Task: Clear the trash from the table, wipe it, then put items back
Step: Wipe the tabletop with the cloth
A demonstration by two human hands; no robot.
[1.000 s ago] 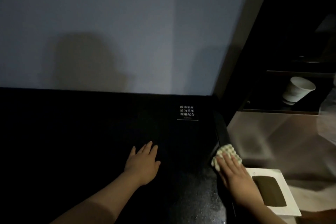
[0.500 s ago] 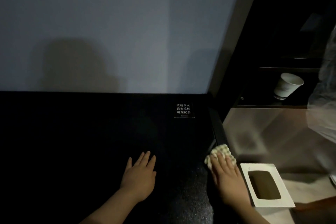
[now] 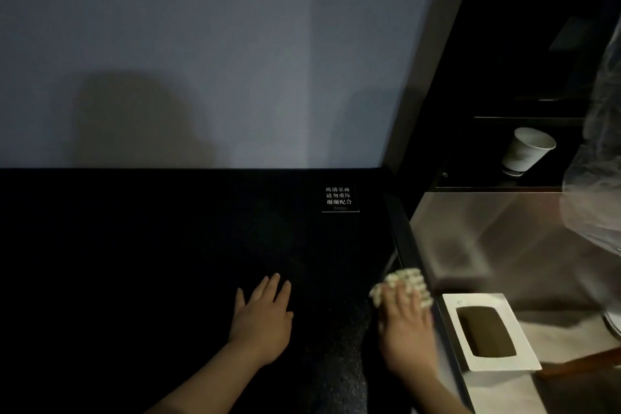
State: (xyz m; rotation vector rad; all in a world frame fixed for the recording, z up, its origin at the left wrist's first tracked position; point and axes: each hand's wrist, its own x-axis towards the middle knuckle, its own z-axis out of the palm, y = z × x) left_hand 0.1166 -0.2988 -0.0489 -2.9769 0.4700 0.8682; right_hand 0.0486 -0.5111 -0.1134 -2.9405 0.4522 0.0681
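The black glass table [image 3: 151, 262] fills the lower left of the head view and runs back to a pale wall. My left hand [image 3: 262, 319] lies flat on it, fingers spread, holding nothing. My right hand [image 3: 405, 329] presses down on a pale waffle-textured cloth [image 3: 406, 281] at the table's right edge, fingers flat over the cloth, which sticks out beyond the fingertips. A small black sign [image 3: 339, 199] with white characters lies flat near the table's far right corner.
Right of the table edge sits a white rectangular tissue box [image 3: 517, 363] with a dark opening, on a lower surface. A white paper cup [image 3: 527, 149] lies tilted on a dark shelf behind. Clear plastic [image 3: 594, 178] hangs at the far right.
My right hand has slid the cloth a little left and toward me along the table's right edge. The view has shifted slightly rightward. My left hand stays flat in place.
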